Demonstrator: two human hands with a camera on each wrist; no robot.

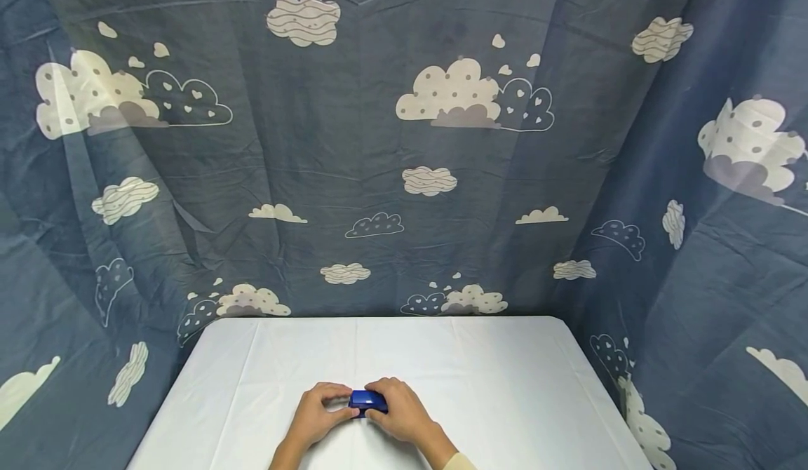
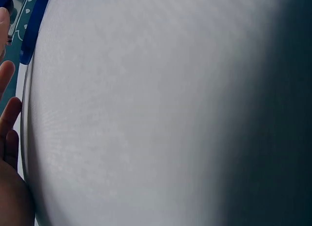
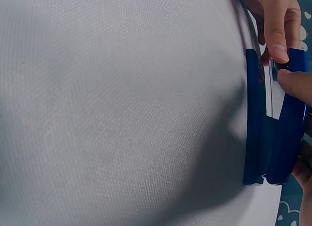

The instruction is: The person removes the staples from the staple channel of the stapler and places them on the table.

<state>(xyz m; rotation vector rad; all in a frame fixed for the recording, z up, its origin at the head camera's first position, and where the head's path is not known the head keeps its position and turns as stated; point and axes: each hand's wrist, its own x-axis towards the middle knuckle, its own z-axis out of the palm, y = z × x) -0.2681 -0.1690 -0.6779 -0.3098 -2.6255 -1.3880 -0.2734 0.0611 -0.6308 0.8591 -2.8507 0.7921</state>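
A glossy blue stapler (image 1: 369, 400) is held between both hands near the front of the white table. My right hand (image 1: 399, 408) grips its right part, fingers over the far side and thumb on the near side. At the other end, my left hand (image 1: 322, 414) pinches it with thumb and index finger. In the right wrist view the stapler (image 3: 287, 133) shows a blue base strip, a blue upper body and a silvery strip between them. The left thumb (image 3: 279, 33) reaches its end. Part of the stapler (image 2: 33, 35) shows at the left wrist view's edge.
A white cloth covers the table (image 1: 505, 379). Blue-grey curtains (image 1: 353, 140) printed with pale clouds hang behind it and on both sides. The right forearm wears a pale yellow sleeve (image 1: 459, 462).
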